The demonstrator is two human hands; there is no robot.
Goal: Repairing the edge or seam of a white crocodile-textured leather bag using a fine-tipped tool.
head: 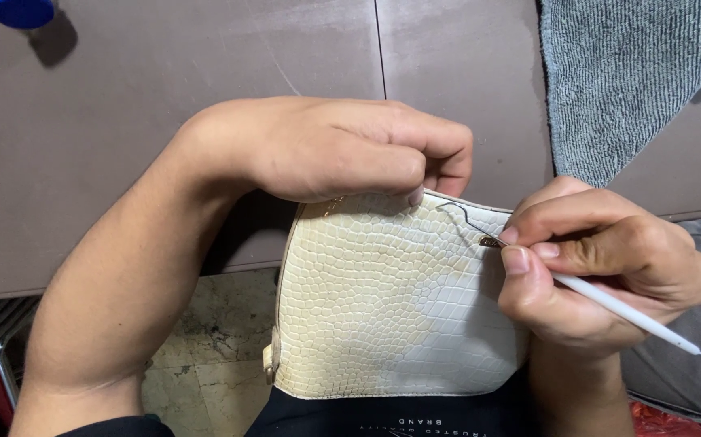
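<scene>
Holding the top edge of a cream bag [383, 299] with bumpy scale-like skin, the left hand [342, 150] pinches it tight with its fingers curled. The bag sits on the person's lap, against the edge of the brown table [164, 73]. The right hand [601, 267] grips a thin white tool [617, 306]. Its bent metal tip [468, 220] touches the bag near the top edge. A grey towel [617, 73] lies on the table, well apart.
</scene>
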